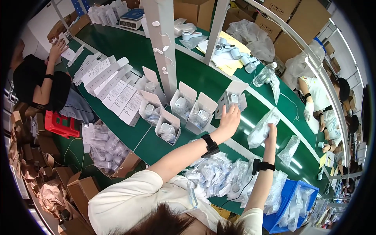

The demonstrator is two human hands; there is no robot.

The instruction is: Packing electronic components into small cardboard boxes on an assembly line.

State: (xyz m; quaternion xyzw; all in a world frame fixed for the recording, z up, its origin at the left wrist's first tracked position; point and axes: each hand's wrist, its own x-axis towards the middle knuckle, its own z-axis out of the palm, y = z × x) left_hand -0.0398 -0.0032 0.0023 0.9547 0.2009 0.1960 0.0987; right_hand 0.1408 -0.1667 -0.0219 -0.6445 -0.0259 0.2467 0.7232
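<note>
My left hand (229,120) is at the near side of an open white box (242,102), its fingers curled over the rim beside a bagged light-coloured device (233,98) inside. Farther right, my right hand (271,134) is closed on a clear bubble-wrap bag (261,129), held over the green table; what the bag contains is unclear. Left of my left hand stand several open white boxes (184,102), each with a wrapped device in it. A pile of bagged parts (219,174) lies near my body, beneath my forearms.
Rows of closed white boxes (113,86) stand at the left. A grey post (160,51) rises behind the open boxes. A clear bottle (264,74), loose devices (235,53) and a blue bin (310,196) lie rightward. Co-workers (43,86) are at both sides.
</note>
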